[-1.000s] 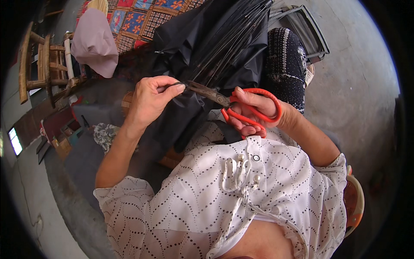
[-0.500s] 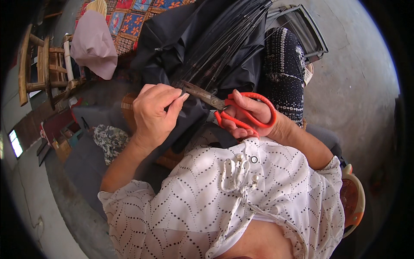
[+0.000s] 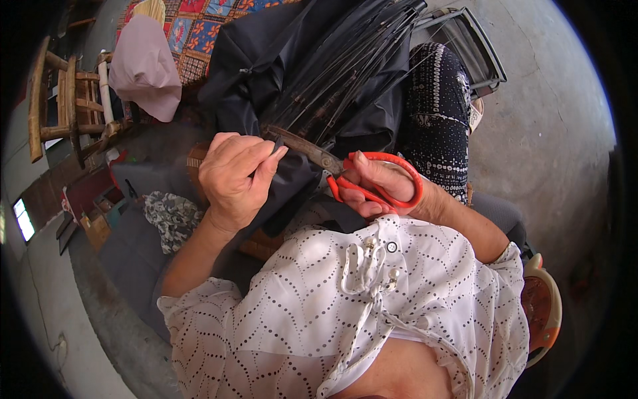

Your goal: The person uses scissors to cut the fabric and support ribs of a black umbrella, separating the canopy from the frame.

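Plain grey concrete floor (image 3: 545, 139) takes up the right side of the frame here, with a fine crack running across it. Upper left there's a bamboo chair (image 3: 72, 100) with a mauve cloth (image 3: 146, 70) hanging beside it, and a bright patterned cloth (image 3: 194, 43) peeks in along the top. Mottled grey cloth (image 3: 171, 221) sits bunched up at left of centre, just beside my left forearm.

So, hands: my left hand (image 3: 232, 178) is just left of centre, thumb and fingertips pinching a small dark scrap (image 3: 278, 143), most of it hidden in my grip. My right hand (image 3: 382, 186) is a bit right of centre, thumb and fingers hooked through the red loops of my scissors (image 3: 325, 160). Those are mid-frame, rusty-looking blades pointing up and left, ends right next to the scrap. Honestly can't tell whether the blades are actually touching it or how far apart they are.

Just above my hands there's a big heap of black fabric (image 3: 246, 60), top centre, with a bundle of thin rods (image 3: 352, 76) lying across it. My leg in black-and-white patterned trousers (image 3: 435, 110) is right up against the heap's right side.
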Available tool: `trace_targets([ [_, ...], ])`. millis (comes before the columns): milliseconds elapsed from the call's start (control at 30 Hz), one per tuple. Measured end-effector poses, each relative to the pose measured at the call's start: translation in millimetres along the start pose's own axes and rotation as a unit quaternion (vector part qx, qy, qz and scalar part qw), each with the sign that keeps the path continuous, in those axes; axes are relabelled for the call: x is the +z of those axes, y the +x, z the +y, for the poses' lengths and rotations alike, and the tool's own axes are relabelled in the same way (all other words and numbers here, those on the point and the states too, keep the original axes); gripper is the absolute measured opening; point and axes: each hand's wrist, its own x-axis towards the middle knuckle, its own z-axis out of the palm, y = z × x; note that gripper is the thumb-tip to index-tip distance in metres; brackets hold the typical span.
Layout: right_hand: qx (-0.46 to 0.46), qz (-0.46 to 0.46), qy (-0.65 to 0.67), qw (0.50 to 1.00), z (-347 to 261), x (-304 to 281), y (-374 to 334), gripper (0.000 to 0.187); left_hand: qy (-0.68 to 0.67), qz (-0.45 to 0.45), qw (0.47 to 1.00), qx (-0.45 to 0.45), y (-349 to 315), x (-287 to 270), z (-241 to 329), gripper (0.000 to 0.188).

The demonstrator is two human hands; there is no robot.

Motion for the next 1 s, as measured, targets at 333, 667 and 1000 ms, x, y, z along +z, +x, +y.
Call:
trace_targets([
  [333,-0.049,0.086,-0.067,0.993,-1.7,12.1,-8.7,0.052,-0.018,0.026,0.995,0.091,-7.9,-2.0,2.2,0.017],
  [667,-0.139,0.170,-0.238,0.946,-13.1,2.6,-15.5,0.055,-0.223,0.021,0.973,-0.057,-13.3,-2.2,-4.7,0.013],
  [1000,-0.228,0.246,-0.383,0.861,-26.8,-27.9,-20.7,0.017,-0.277,-0.065,0.953,-0.100,0.0,-24.8,-16.7,0.017],
])
